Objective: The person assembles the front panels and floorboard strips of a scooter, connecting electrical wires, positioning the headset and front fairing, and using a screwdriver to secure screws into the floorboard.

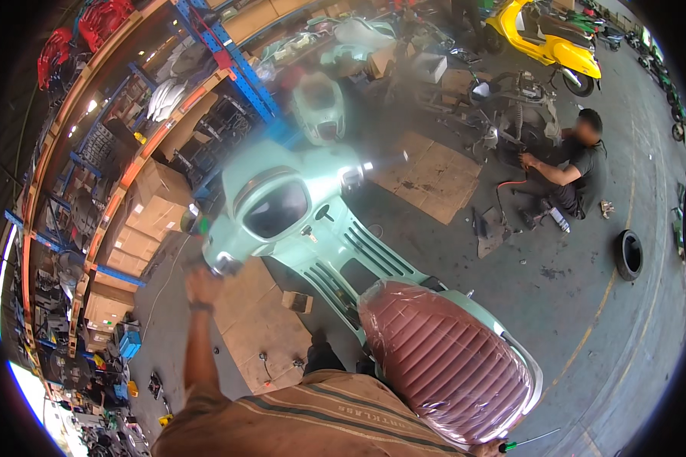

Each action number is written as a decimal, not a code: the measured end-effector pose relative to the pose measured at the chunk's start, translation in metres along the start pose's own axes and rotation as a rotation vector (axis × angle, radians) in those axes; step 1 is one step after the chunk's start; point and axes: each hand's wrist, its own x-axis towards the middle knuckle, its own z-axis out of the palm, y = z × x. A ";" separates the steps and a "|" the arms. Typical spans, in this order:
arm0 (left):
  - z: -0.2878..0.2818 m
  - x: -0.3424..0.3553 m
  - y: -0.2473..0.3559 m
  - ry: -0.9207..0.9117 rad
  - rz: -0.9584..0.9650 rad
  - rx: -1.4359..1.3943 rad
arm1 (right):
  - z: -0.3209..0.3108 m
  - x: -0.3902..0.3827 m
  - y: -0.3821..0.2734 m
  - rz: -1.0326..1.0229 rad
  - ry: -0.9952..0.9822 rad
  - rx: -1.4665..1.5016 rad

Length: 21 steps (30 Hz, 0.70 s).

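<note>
A pale green scooter [267, 164] stands before me, its handlebar to the upper left and its ribbed brown seat [450, 350] under clear plastic wrap at the lower right. My left hand [203, 285] is beside the left end of the handlebar; its fingers are smeared, so whether it grips anything is unclear. Low at the frame's bottom edge, partly cut off, my right hand [488, 449] is closed on a screwdriver [510, 445] with a green handle and a thin shaft pointing right, next to the seat's rear.
Orange and blue shelving [114, 206] with cardboard boxes [158, 199] runs along the left. Flattened cardboard [427, 175] lies beyond the scooter. A person [575, 167] crouches by a stripped frame [522, 114]. A tyre [629, 255] and a yellow scooter [549, 42] stand at right.
</note>
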 end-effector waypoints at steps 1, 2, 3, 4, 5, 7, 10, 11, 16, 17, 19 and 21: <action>0.010 -0.030 0.012 -0.013 -0.052 0.006 | 0.000 0.001 0.003 0.004 0.002 0.003; 0.001 -0.057 0.048 -0.054 -0.110 -0.207 | 0.000 0.004 0.005 0.006 0.011 0.000; 0.005 -0.082 0.066 -0.052 -0.185 -0.291 | 0.002 0.004 0.009 0.006 0.003 -0.004; 0.013 -0.108 0.086 -0.048 -0.262 -0.380 | 0.002 0.007 0.014 0.007 0.002 -0.003; 0.030 -0.117 0.097 0.069 -0.204 -0.563 | 0.007 0.008 0.018 0.005 -0.008 -0.005; 0.044 -0.120 0.100 0.070 -0.174 -0.598 | 0.006 0.018 0.032 0.013 0.004 -0.011; 0.046 -0.101 0.083 -0.020 -0.182 -0.464 | 0.024 0.048 0.065 0.037 0.036 0.027; 0.032 -0.082 0.087 -0.192 -0.219 -0.307 | 0.022 0.064 0.081 0.050 0.075 0.043; 0.012 0.000 0.002 -0.080 -0.065 -0.106 | -0.013 -0.016 -0.011 0.170 0.110 -0.154; 0.013 0.009 0.003 -0.080 -0.024 -0.141 | -0.014 -0.015 -0.012 0.165 0.127 -0.160; 0.011 0.022 0.004 -0.055 0.033 -0.169 | -0.009 0.009 0.010 0.192 0.068 -0.143; 0.015 0.020 0.007 -0.031 0.068 -0.136 | -0.013 0.008 0.013 0.137 0.183 -0.189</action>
